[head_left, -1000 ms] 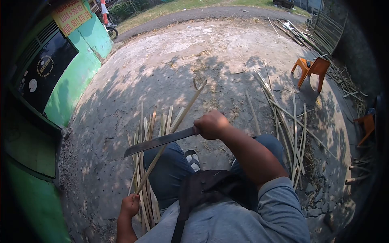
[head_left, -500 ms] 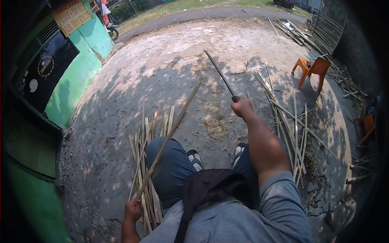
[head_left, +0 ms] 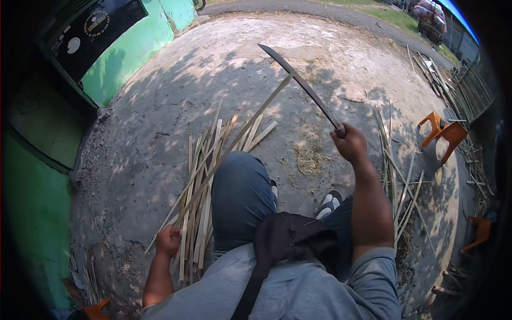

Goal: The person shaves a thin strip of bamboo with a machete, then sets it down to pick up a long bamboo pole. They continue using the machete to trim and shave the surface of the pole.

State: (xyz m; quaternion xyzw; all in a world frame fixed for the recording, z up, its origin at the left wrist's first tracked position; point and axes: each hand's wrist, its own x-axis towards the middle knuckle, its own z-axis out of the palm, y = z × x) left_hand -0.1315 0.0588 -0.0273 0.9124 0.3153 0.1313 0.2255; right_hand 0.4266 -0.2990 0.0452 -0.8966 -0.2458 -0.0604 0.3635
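Observation:
My right hand [head_left: 349, 143] is closed around the handle of a machete [head_left: 314, 96], its dark curved blade pointing forward and left. Low on the left, my left hand [head_left: 168, 241] grips the near end of a long bamboo strip [head_left: 266, 105]. That strip slants forward past my left knee, and its far end overlaps the blade in this view. Beneath it, beside my left leg, lies a pile of pale bamboo strips [head_left: 200, 234].
More bamboo strips [head_left: 407, 178] lie on the ground to my right. Dry shavings [head_left: 309, 157] are scattered ahead of my feet. An orange plastic chair [head_left: 453, 140] stands at the right, and a green wall [head_left: 133, 50] runs along the left.
The machete blade, apart from the held strip before, now crosses its far end. The strip has tilted further right, and the whole view has turned, shifting the yard to the right.

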